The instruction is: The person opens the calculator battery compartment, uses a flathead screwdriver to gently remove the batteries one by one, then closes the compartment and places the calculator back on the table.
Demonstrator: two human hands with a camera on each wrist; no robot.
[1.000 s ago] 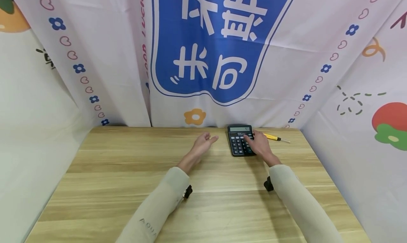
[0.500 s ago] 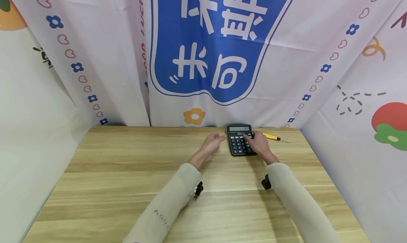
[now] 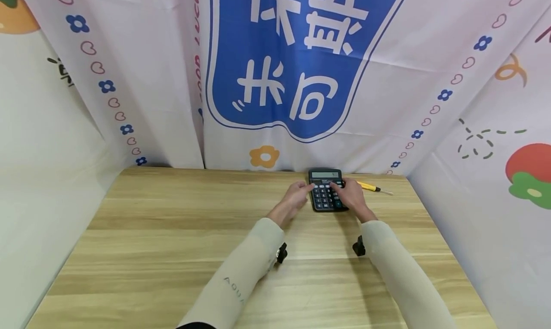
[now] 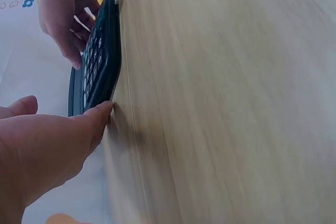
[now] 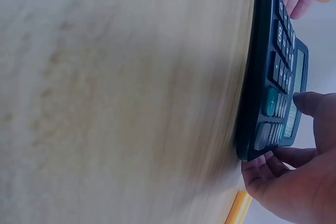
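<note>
A black calculator (image 3: 325,195) lies at the back edge of the wooden table, its display reading 41. My right hand (image 3: 352,195) grips its right side, thumb over the upper keys and fingers at the side edge, as the right wrist view shows with the calculator (image 5: 275,72) between them. On the other side, my left hand (image 3: 295,197) has its fingertips right at the left edge. In the left wrist view the left hand's fingers (image 4: 97,116) are extended along that edge and the thumb is raised off the keys.
A yellow-handled screwdriver (image 3: 373,188) lies just right of the right hand, its shaft pointing right. A printed cloth (image 3: 172,104) hangs behind the table (image 3: 172,252), and white walls close in both sides. Each wrist carries a small black camera.
My left hand has moved right across the table, from a gap beside the calculator to its left edge. The right hand and the calculator have stayed in place.
</note>
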